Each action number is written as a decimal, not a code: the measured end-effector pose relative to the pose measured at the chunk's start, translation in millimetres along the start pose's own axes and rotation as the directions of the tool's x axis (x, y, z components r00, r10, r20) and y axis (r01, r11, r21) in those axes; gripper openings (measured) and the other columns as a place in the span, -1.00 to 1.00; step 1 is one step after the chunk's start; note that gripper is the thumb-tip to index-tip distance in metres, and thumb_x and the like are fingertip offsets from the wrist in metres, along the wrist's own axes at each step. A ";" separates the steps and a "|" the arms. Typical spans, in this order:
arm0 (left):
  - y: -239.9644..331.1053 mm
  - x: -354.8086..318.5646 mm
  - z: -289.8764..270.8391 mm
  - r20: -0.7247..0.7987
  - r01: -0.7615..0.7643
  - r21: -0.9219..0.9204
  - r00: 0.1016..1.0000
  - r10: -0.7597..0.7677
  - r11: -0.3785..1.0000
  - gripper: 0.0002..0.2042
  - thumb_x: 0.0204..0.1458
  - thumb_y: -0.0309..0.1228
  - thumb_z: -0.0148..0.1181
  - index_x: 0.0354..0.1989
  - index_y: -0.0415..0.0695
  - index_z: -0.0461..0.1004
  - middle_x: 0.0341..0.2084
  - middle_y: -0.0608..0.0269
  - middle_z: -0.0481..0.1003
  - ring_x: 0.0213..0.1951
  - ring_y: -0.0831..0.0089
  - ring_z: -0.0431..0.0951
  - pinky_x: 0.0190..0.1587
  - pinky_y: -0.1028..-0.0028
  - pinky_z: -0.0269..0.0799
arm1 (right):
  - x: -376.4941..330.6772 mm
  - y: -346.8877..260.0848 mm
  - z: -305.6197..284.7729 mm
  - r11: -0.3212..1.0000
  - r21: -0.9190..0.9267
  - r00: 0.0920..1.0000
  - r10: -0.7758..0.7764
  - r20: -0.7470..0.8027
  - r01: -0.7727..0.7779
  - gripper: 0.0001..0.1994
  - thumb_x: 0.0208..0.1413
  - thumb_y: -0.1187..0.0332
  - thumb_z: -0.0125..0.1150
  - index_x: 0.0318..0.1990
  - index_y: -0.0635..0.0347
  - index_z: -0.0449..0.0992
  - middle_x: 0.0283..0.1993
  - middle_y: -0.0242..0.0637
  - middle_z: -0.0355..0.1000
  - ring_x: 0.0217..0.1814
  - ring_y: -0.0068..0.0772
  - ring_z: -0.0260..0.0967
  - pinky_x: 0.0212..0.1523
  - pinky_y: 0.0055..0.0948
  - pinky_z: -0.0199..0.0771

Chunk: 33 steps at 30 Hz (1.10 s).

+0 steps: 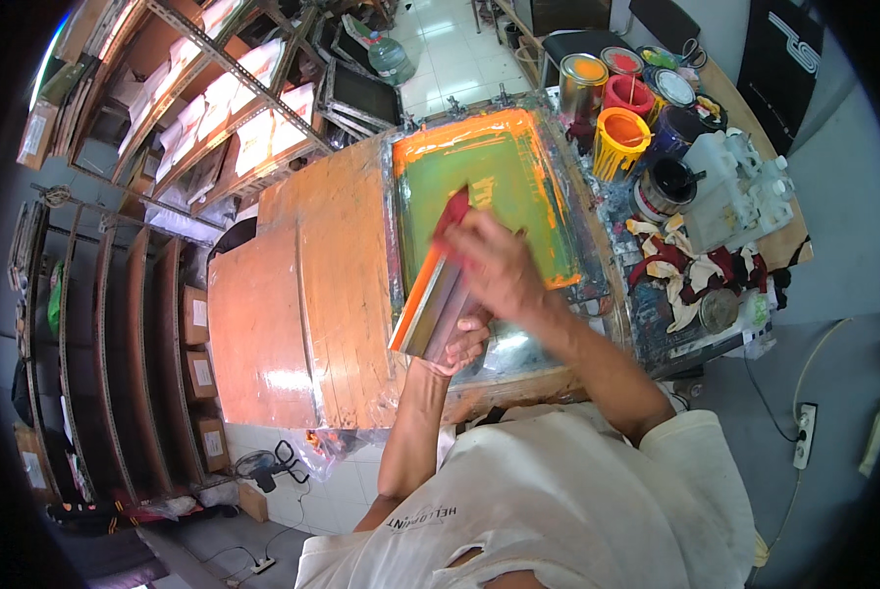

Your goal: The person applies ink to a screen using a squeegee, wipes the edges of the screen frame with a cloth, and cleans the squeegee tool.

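A squeegee point(439, 312) with a metal body and an orange-coated edge is held at a slant over the near part of a screen printing frame point(397, 206). My left hand point(465, 346) grips it from below, fingers wrapped round its lower side. My right hand point(499, 260), blurred by motion, is closed on a dark red rag point(452, 212) pressed against the squeegee's upper end. The frame's green mesh point(440, 206) carries orange ink point(489, 131) along its far and right edges, with smears in the middle.
A wooden board point(342, 265) lies left of the frame. On the right stand a yellow ink pot point(620, 137), a red pot point(628, 95), several tins, plastic bottles point(734, 187) and a heap of stained rags point(690, 275). Shelving point(135, 334) lines the left side.
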<state>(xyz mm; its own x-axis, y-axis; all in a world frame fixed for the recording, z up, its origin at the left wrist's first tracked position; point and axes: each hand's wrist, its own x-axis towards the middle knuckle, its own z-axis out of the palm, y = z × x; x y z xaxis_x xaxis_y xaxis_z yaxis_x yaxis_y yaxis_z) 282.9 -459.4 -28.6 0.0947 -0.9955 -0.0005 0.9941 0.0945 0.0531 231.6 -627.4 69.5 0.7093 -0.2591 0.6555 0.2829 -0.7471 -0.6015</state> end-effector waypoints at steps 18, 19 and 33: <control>-15.5 7.2 24.3 -0.053 0.014 -0.096 0.998 -0.019 0.995 -0.48 0.33 -0.10 -0.09 0.28 -0.25 0.19 -0.50 0.20 0.35 -0.75 0.52 0.32 -0.84 0.57 0.24 | 1.5 27.4 -7.9 0.926 0.245 0.955 0.298 -0.005 -0.287 -0.75 0.04 0.54 0.35 -0.09 0.26 0.59 -0.26 -0.21 0.41 -0.29 -0.30 0.44 -0.34 -0.42 0.45; -16.7 8.7 30.2 -0.038 0.015 -0.085 0.999 -0.018 0.996 -0.47 0.33 -0.11 -0.09 0.30 -0.27 0.17 -0.50 0.19 0.34 -0.74 0.52 0.32 -0.83 0.56 0.25 | 4.9 25.7 -11.4 0.878 0.290 0.922 0.385 0.049 -0.382 -0.76 0.05 0.55 0.35 -0.09 0.27 0.59 -0.26 -0.20 0.41 -0.29 -0.31 0.44 -0.34 -0.42 0.45; -7.5 11.1 -10.3 -0.307 -0.041 -0.078 0.952 0.015 0.996 -0.58 0.24 0.00 0.04 -0.14 -0.18 0.38 -0.53 0.32 0.38 -0.75 0.65 0.36 -0.82 0.66 0.34 | -31.4 -13.2 33.6 0.954 0.296 0.974 -0.116 0.194 0.055 -0.91 -0.03 0.57 0.25 -0.35 0.21 0.50 -0.22 -0.26 0.37 -0.32 -0.18 0.47 -0.28 -0.22 0.53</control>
<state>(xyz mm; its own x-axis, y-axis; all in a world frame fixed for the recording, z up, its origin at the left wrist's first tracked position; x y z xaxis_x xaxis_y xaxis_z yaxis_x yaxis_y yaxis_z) 277.1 -471.1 -39.3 0.1213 -0.9443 -0.3060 0.9905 0.1353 -0.0249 227.3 -588.9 41.6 0.7834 -0.0471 0.6198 0.4995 -0.5458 -0.6728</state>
